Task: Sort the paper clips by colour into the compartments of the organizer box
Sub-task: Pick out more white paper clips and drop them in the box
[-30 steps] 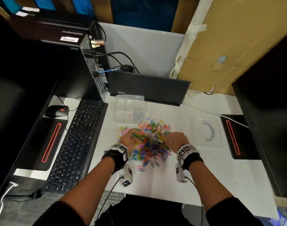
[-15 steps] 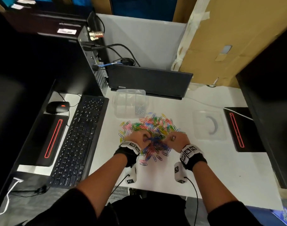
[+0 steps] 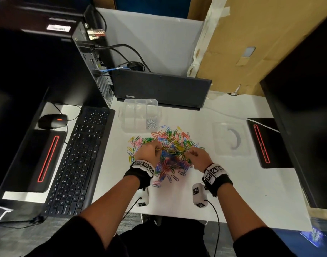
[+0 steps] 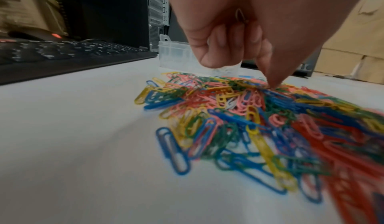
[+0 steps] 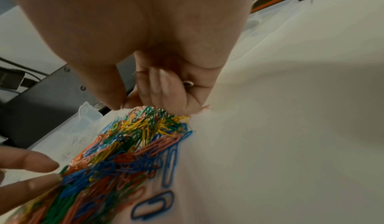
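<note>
A heap of mixed paper clips [image 3: 171,152] in blue, red, green, yellow and pink lies mid-desk. Behind it stands the clear organizer box [image 3: 135,108], with pale clips [image 3: 152,122] in its near right compartment. My left hand [image 3: 155,150] is over the heap's left side, fingers curled. In the left wrist view this left hand [image 4: 239,46] keeps a pale clip [image 4: 240,16] tucked in the palm while one fingertip touches the heap [image 4: 239,112]. My right hand [image 3: 191,154] is over the right side; in the right wrist view the right hand [image 5: 133,102] brings thumb and forefinger together above the heap [image 5: 133,145], with pale clips [image 5: 188,83] under its curled fingers.
The box's clear lid [image 3: 231,140] lies right of the heap. A keyboard [image 3: 79,158] and mouse [image 3: 52,121] are on the left, a closed laptop [image 3: 162,89] behind the box, and a black device [image 3: 266,143] at the right. White desk [image 3: 251,191] lies in front.
Both hands have closed in from the heap's sides toward its middle, and their fingers now pick at the clips. The head camera has tilted a little.
</note>
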{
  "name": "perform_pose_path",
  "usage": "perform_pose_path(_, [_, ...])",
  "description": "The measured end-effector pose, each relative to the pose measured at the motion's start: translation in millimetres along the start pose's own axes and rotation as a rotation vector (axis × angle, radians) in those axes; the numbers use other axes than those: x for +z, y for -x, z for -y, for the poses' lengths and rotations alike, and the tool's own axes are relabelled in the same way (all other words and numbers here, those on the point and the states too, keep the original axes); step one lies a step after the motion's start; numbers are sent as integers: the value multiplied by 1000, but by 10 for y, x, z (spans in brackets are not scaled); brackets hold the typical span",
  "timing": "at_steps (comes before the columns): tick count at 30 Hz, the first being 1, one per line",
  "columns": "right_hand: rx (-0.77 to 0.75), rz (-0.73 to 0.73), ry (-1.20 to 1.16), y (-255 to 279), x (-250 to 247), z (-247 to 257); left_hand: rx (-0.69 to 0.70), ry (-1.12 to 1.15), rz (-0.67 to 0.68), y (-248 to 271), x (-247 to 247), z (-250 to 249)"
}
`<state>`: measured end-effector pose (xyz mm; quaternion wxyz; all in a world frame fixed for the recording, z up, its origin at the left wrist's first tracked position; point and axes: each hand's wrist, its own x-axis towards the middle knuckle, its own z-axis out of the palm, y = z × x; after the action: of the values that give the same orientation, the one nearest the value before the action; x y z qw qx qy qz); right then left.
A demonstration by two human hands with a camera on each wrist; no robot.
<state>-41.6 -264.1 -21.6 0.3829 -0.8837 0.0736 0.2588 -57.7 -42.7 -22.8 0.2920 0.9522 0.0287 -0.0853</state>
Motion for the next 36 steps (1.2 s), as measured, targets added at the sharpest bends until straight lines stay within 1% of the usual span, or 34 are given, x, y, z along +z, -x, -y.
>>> perform_pose_path(2, [66, 49, -251, 29, 10, -14, 92, 28, 59, -13, 19, -75])
perform_pose_path(4, [168, 85, -579, 65, 15, -14, 194, 1, 172, -7, 69, -215])
perform_pose_path(5, [213, 94, -702, 94, 10, -4, 244, -35, 217, -10, 125, -274])
perform_pose_path(7, [264, 100, -851, 146, 2, 6, 296, -123, 285, -20, 246, -359])
perform_pose_path(9, [270, 103, -920, 185, -27, -18, 292, -176, 304, -27, 337, -388])
perform_pose_path(12, [239, 111, -946, 239, -107, -38, 259, -124, 272, -37, 364, -379])
perform_pose_path(14, [231, 120, -964, 269, -147, -50, 247, -82, 278, -49, 362, -358])
perform_pose_path(16, [259, 124, -990, 284, -146, -59, 211, -32, 285, -67, 352, -327])
perform_pose_path(20, [341, 126, -1016, 297, -70, -28, 135, 78, 220, -93, 242, -295])
perform_pose_path(25, [222, 134, -881, 371, 32, 49, 81, 207, 138, -135, 65, -177])
perform_pose_path(28, [225, 110, -921, 390, 83, 54, 53, 216, 61, -155, -37, -25])
perform_pose_path(31, [244, 116, -1002, 395, 126, 45, 26, 207, 16, -148, -97, 116])
perform_pose_path(34, [233, 167, -1010, 387, 158, 52, 2, 180, 6, -118, -129, 163])
perform_pose_path(36, [247, 198, -1008, 377, 173, 94, 26, 127, 23, -84, -151, 131])
